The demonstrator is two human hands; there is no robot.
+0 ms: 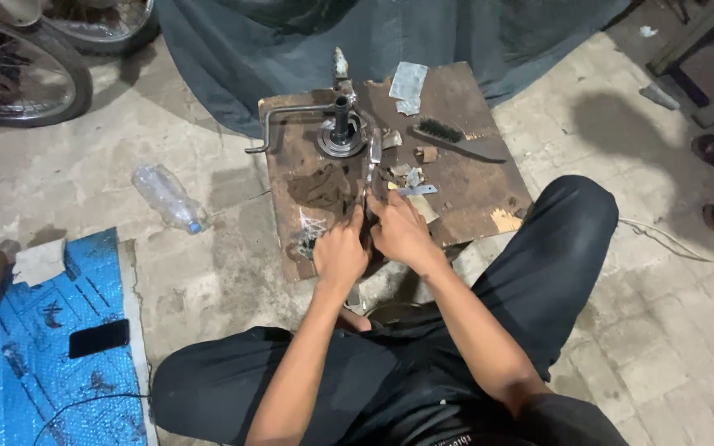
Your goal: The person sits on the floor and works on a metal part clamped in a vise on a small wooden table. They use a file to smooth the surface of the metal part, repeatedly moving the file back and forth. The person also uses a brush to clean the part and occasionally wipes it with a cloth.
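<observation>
At near edge of the low wooden counter (473, 194), left hand (339, 252) and right hand (400, 231) both grip closed around a slim metal bar (371, 169) running far toward the round bearing part (341, 136). Best kept steady, braced on the board.

Low, stained wooden worktop (473, 194) on paved floor (663, 330). Bearing hub with upright spindle (341, 132) at 11 o'clock, black brush (456, 140) at 1 o'clock, dark rag (321, 188) at 9 o'clock, paper scraps (409, 85) at 12 o'clock.
</observation>
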